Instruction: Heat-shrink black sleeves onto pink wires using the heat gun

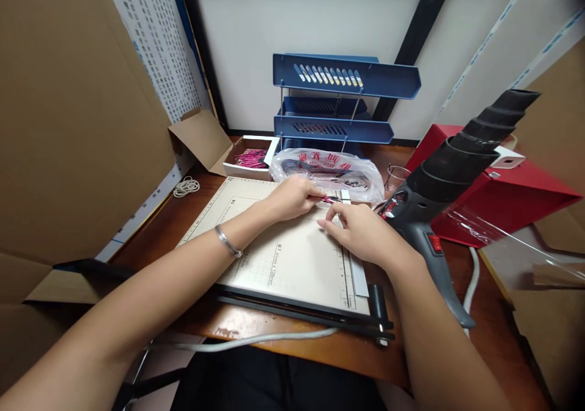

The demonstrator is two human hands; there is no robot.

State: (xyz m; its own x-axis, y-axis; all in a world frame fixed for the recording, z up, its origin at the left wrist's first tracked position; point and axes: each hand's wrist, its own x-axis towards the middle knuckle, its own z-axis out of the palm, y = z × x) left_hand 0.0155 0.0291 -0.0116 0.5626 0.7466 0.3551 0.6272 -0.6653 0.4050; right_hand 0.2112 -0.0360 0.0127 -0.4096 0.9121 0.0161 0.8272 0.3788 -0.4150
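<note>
My left hand (292, 196) rests on the beige paper cutter board (283, 258), fingers pinched on a thin red piece (329, 199) near the board's far right edge. My right hand (356, 231) lies beside it on the board, fingers curled with the fingertips at the same red piece. A silver bracelet (227, 242) circles my left wrist. Just behind my hands lies a clear plastic bag (329, 170) with red print.
A black heat gun (448, 173) stands at the right, its white cable (256, 339) running along the table's front edge. Behind are a blue stacked paper tray (340, 103), a white box of red pieces (251, 158), rubber bands (186, 186), a red box (516, 197) and cardboard walls (68, 124).
</note>
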